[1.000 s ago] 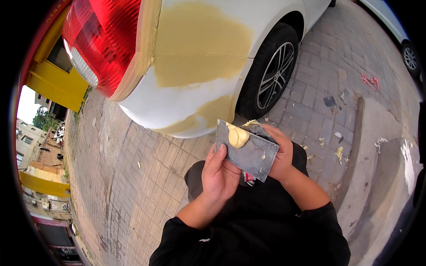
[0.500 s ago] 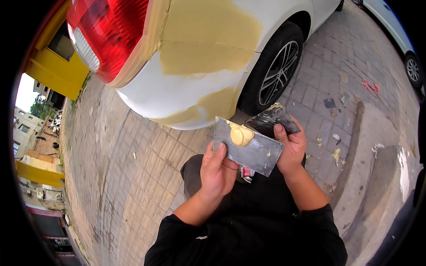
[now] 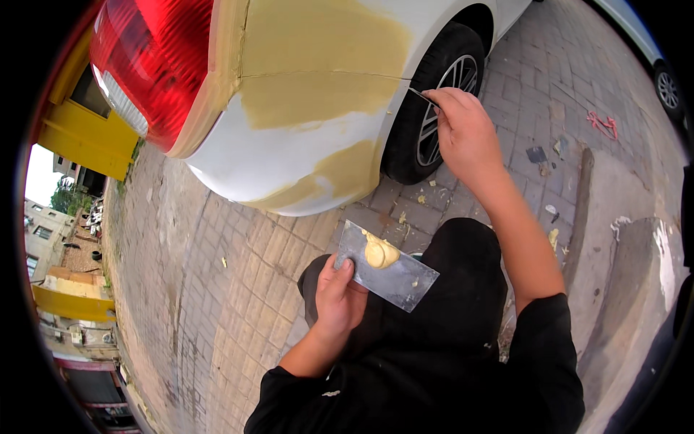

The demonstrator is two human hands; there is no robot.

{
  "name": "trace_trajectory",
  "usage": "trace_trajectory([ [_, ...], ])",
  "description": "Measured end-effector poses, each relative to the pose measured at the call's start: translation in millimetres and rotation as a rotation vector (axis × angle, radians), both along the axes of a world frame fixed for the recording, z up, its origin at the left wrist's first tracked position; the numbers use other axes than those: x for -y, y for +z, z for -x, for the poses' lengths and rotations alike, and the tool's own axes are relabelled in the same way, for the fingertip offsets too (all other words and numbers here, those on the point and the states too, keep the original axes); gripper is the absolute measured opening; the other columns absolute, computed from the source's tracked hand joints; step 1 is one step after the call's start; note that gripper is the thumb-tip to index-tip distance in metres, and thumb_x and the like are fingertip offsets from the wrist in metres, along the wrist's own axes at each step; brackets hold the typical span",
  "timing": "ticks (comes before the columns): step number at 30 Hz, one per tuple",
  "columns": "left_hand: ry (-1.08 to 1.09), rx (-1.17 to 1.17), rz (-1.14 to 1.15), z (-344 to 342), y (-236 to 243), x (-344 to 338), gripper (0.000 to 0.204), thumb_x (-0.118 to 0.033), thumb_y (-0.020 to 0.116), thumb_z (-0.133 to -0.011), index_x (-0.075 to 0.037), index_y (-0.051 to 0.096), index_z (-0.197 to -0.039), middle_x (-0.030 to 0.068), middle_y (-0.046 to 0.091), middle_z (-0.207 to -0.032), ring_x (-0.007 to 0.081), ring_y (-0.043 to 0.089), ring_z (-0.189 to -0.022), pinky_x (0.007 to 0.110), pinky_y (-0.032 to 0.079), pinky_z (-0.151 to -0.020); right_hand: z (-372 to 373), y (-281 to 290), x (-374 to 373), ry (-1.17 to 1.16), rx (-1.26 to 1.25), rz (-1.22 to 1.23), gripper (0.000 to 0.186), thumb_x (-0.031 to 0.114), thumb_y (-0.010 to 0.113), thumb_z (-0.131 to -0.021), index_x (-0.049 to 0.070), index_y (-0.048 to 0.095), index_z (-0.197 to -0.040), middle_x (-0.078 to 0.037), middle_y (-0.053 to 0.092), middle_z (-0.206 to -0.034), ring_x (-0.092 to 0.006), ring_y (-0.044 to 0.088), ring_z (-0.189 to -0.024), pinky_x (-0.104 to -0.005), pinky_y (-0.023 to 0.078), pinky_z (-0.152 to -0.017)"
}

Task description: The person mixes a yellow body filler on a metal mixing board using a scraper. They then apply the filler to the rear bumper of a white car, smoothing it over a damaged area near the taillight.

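My left hand [image 3: 339, 296] grips one end of a flat grey plate [image 3: 396, 283], thumb on top, above my lap. On the plate sits a mound of yellow body filler [image 3: 379, 252]. My right hand [image 3: 466, 134] is raised in front of the rear wheel [image 3: 441, 101], its fingers closed on a thin dark spreader [image 3: 421, 94] seen nearly edge-on. The spreader's tip is close to the wheel-arch edge of the white car bumper [image 3: 282, 163]; whether they touch I cannot tell. Patches of yellow filler [image 3: 318, 98] cover much of the bumper and the panel above it.
Masking tape [image 3: 230, 69] borders the red tail light [image 3: 155, 65]. Filler scraps and a dark flat piece [image 3: 536, 155] lie on the paving, with red string [image 3: 602, 125] farther off. A concrete kerb [image 3: 614, 188] runs along my right; another car [image 3: 640, 32] stands at far right.
My right hand has lifted the spreader away from the plate, up and forward to the wheel arch. My left hand has lowered slightly with the plate. The view has shifted a little.
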State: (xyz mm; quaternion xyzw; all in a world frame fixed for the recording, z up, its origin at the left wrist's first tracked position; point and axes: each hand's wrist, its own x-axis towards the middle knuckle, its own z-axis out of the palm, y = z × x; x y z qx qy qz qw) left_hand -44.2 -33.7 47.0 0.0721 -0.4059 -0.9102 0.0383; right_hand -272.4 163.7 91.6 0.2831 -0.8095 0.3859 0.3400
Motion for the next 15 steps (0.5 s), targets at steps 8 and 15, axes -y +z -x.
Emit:
trace_trajectory([
  [8, 0.047, 0.052, 0.011, -8.6, -9.0, 14.1, 0.034, -0.016, 0.049, -0.099, 0.003, 0.048, -0.127, 0.0153, 0.058, -0.128, 0.0261, 0.057, -0.118, 0.042, 0.044, -0.103, 19.7, 4.6, 26.3, -0.012, -0.198, -0.066, 0.030, -0.005, 0.055, -0.073, 0.001, 0.062, -0.102, -0.009, 0.061, -0.096, -0.0274, 0.057, -0.088, -0.0366, 0.049, -0.077],
  [15, 0.061, 0.079, 0.017, -8.9, -11.8, 17.5, 0.035, -0.017, 0.050, -0.098, 0.003, 0.048, -0.126, 0.0150, 0.059, -0.127, 0.0263, 0.057, -0.118, 0.042, 0.043, -0.104, 25.4, 1.3, 26.3, -0.039, -0.151, -0.116, 0.031, -0.004, 0.055, -0.073, 0.001, 0.061, -0.103, -0.008, 0.060, -0.095, -0.0263, 0.056, -0.087, -0.0355, 0.048, -0.076],
])
